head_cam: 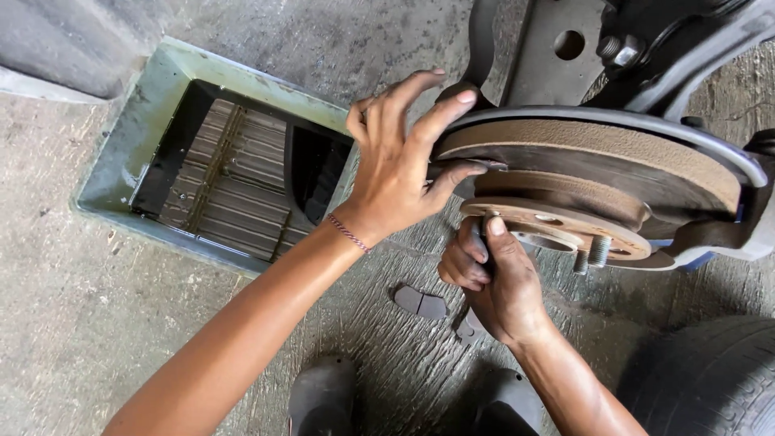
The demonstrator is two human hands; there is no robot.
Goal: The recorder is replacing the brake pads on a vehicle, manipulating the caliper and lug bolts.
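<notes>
Two hands work at a rusty brake disc (597, 161) on a wheel hub (557, 222).

The left hand (395, 165) spreads open-fingered against the disc's edge; the right hand (492, 278) is clenched just under the hub around what may be a small tool, mostly hidden. Below, a brake pad (420, 302) lies on the cracked concrete floor (73, 323), a green-rimmed floor drain (218, 161) to the left, a tyre (718, 379) at right.

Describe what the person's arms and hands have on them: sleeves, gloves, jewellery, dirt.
Both forearms are bare, with no sleeves and no gloves in view. The left hand has a thin braided string bracelet, reddish with lighter strands, around the wrist. The right hand wears nothing visible; it looks smudged with dark grime. No rings or watch show on either hand.
</notes>
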